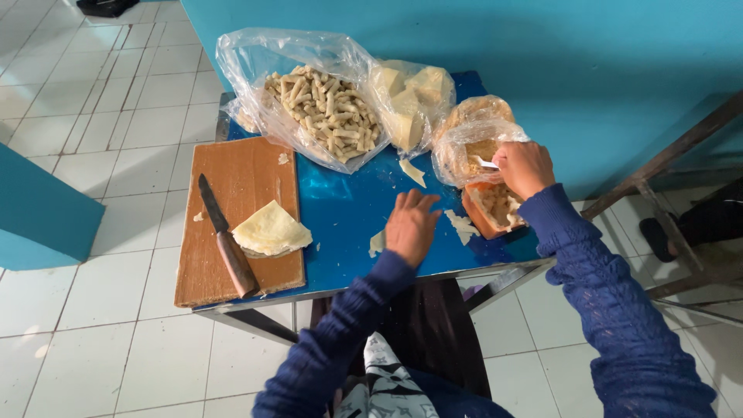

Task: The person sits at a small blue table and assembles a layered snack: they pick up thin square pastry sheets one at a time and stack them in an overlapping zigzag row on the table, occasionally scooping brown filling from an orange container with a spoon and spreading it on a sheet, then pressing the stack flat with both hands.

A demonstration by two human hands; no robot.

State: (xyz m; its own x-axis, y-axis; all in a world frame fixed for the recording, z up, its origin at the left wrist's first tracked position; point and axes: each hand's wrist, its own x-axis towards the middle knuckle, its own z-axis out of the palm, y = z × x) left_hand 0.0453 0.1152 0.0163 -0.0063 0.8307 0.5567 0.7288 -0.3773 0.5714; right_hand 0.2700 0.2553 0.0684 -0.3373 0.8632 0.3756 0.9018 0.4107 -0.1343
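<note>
As my right hand (525, 166) pinches a small white spoon (487, 162) over the orange container (487, 213) of filling at the desk's (348, 224) right edge | left hand (410, 226) flat, fingers spread, empty | judged: scoop shallow, steady wrist.

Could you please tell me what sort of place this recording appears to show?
Probably a small home or shop food-preparation corner. A low blue table on white floor tiles holds a wooden cutting board with a knife and folded dough sheet, plus a plastic bag of rolled pastry sticks.
</note>
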